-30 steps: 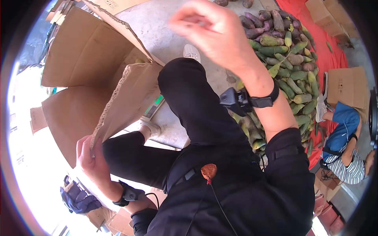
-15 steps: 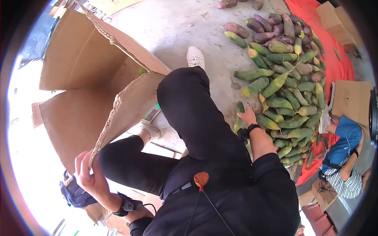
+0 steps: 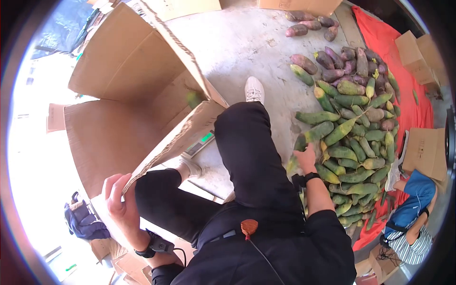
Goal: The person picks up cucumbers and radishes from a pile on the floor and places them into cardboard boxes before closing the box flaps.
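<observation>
My left hand (image 3: 118, 199) pinches the edge of a large open cardboard box (image 3: 111, 123) on the left. Inside the box, near its far corner, a green vegetable (image 3: 194, 99) shows in part. My right hand (image 3: 307, 159) is closed around a green radish (image 3: 299, 143) at the near-left edge of a big pile of green radishes (image 3: 354, 149). My fingers hide part of the held one. Purple radishes (image 3: 349, 66) lie at the far end of the pile.
A scale with a lit green display (image 3: 206, 137) sits beside the box. Several purple radishes (image 3: 311, 23) lie apart on the concrete floor. Red sheeting (image 3: 408, 104) runs along the pile's right side. Another person in blue shorts (image 3: 418, 190) is at right, near a cardboard box (image 3: 425, 149).
The view has shifted, so the pile and box appear lower and farther right. My right hand keeps hold of the green radish, and my left hand stays on the box edge.
</observation>
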`<state>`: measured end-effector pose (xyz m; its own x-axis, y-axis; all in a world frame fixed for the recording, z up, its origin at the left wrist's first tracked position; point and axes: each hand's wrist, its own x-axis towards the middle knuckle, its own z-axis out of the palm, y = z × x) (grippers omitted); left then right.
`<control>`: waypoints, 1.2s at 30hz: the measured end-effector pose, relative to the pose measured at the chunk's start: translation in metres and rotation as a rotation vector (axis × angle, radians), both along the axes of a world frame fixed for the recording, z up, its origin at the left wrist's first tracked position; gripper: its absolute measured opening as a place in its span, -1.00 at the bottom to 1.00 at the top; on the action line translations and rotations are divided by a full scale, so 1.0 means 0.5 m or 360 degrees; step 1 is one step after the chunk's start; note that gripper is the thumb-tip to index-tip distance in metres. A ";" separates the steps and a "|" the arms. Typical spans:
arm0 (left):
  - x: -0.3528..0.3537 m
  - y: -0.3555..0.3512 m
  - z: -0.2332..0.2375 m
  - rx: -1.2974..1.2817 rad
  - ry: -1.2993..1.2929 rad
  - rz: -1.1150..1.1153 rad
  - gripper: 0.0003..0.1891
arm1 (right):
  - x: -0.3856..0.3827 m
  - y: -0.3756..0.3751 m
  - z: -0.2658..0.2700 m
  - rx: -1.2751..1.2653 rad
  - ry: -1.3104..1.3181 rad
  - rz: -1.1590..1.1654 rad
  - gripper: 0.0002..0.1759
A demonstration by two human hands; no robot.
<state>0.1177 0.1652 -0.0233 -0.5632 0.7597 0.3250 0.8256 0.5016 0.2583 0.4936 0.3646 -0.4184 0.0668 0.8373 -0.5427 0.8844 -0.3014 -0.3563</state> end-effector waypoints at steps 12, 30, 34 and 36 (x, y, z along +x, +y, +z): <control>-0.006 -0.012 -0.006 0.0101 -0.0085 -0.0096 -0.86 | -0.273 0.198 0.694 0.1377 0.2469 -0.0090 -0.38; -0.025 -0.024 -0.009 0.0038 -0.0006 -0.0129 -0.92 | -0.505 0.033 0.734 0.1954 0.1929 0.1023 -0.63; -0.022 -0.024 -0.003 0.0011 -0.0077 -0.0096 -0.92 | -0.422 0.113 0.649 0.1843 0.1798 0.0638 -0.73; -0.005 -0.016 0.007 -0.0056 -0.0065 -0.0104 -0.91 | -0.372 0.162 0.543 0.1501 0.1616 0.0343 -0.66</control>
